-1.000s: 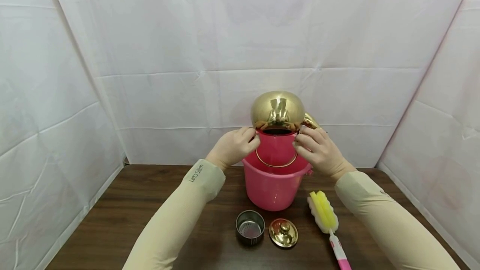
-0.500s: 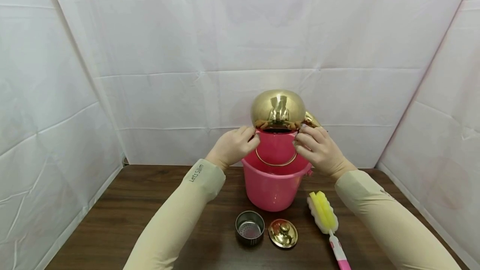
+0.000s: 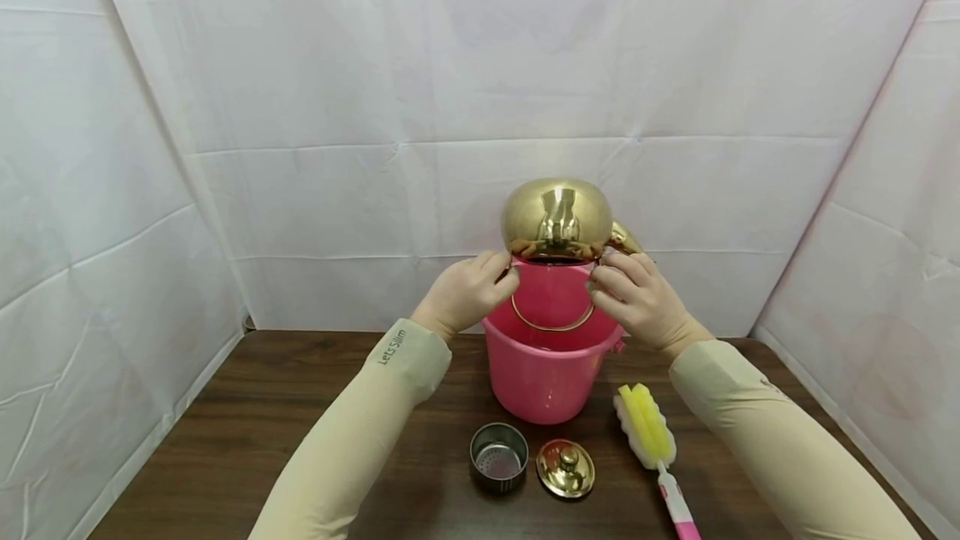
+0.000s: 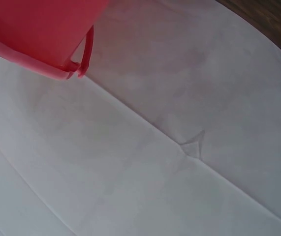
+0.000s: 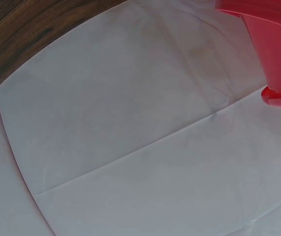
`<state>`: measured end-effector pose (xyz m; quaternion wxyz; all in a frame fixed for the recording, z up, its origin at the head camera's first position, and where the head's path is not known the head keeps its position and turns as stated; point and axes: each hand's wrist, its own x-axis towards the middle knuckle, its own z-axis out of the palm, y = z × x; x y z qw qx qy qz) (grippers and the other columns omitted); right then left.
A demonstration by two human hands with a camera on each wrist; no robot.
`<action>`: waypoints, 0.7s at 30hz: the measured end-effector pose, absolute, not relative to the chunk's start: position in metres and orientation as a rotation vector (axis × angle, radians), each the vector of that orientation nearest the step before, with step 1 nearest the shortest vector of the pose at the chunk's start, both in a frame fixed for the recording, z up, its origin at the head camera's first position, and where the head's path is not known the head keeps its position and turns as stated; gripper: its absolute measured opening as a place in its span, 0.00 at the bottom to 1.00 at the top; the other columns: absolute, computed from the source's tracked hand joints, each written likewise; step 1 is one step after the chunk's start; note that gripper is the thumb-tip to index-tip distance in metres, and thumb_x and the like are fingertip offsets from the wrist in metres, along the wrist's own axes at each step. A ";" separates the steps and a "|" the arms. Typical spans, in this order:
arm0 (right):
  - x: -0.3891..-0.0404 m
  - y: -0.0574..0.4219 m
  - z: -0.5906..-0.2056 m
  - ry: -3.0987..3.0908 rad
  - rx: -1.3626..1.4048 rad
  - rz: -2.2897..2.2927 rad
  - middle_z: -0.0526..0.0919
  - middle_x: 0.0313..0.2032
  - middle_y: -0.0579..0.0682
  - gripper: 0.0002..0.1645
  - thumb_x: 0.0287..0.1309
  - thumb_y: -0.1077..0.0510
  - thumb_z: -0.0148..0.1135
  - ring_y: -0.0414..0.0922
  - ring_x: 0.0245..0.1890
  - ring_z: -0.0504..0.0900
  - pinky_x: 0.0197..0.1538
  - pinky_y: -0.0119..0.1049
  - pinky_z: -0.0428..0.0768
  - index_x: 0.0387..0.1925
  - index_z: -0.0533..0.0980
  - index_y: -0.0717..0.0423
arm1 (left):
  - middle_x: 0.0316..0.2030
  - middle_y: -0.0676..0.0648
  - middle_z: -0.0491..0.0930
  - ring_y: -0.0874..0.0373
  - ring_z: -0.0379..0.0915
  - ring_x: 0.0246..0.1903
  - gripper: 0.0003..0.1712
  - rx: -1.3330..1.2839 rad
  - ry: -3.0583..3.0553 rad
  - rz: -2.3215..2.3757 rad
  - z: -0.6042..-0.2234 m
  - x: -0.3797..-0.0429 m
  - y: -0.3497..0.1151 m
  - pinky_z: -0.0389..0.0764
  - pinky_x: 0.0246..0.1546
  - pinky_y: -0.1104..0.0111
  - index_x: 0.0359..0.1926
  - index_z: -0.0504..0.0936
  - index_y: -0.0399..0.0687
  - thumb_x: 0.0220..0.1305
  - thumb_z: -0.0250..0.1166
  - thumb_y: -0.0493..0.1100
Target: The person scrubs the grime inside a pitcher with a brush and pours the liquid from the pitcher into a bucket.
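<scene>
A shiny gold teapot (image 3: 557,211) is tipped over the pink bucket (image 3: 547,382), its dark mouth turned down and its spout (image 3: 624,237) out to the right. My left hand (image 3: 471,292) grips it at the left of the mouth, fingers curled. On the opposite side, my right hand (image 3: 636,300) pinches it near the spout. The thin wire handle (image 3: 552,329) hangs in a loop between both hands, in front of the bucket's inside. In the left wrist view the bucket's rim (image 4: 27,61) and handle joint show; the right wrist view has another part of the bucket (image 5: 278,49).
A steel strainer cup (image 3: 498,457) with a perforated bottom stands on the dark wooden table (image 3: 315,407). Right of it lies a gold lid (image 3: 566,468) with a knob. A yellow and white sponge brush (image 3: 648,427) lies farther right. White cloth (image 3: 480,65) encloses the back and sides.
The teapot has tipped a little farther, with its body rising slightly and its dark mouth showing narrower. Both hands keep their hold in nearly the same place.
</scene>
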<state>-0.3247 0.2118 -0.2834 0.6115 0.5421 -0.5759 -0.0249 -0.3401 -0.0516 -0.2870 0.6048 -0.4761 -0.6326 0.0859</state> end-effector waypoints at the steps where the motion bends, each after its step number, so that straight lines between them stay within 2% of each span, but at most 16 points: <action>1: -0.324 0.212 -0.283 -1.325 1.249 -0.054 0.80 0.31 0.59 0.13 0.63 0.69 0.53 0.58 0.34 0.77 0.33 0.48 0.72 0.22 0.76 0.63 | 0.30 0.45 0.76 0.56 0.73 0.27 0.08 -1.103 -1.463 0.194 -0.287 -0.340 -0.051 0.79 0.28 0.73 0.29 0.78 0.43 0.60 0.57 0.28; 9: -0.318 0.208 -0.279 -1.290 1.237 -0.055 0.80 0.30 0.59 0.14 0.62 0.69 0.53 0.58 0.34 0.77 0.32 0.48 0.72 0.21 0.75 0.63 | 0.31 0.45 0.77 0.56 0.74 0.28 0.05 -1.102 -1.477 0.164 -0.285 -0.335 -0.053 0.80 0.30 0.73 0.29 0.78 0.42 0.59 0.60 0.29; 21: -0.316 0.208 -0.273 -1.269 1.243 -0.085 0.80 0.30 0.58 0.14 0.63 0.70 0.53 0.57 0.34 0.77 0.32 0.46 0.71 0.21 0.74 0.62 | 0.31 0.45 0.77 0.55 0.76 0.29 0.06 -1.072 -1.499 0.142 -0.284 -0.332 -0.052 0.81 0.31 0.72 0.29 0.77 0.42 0.60 0.59 0.29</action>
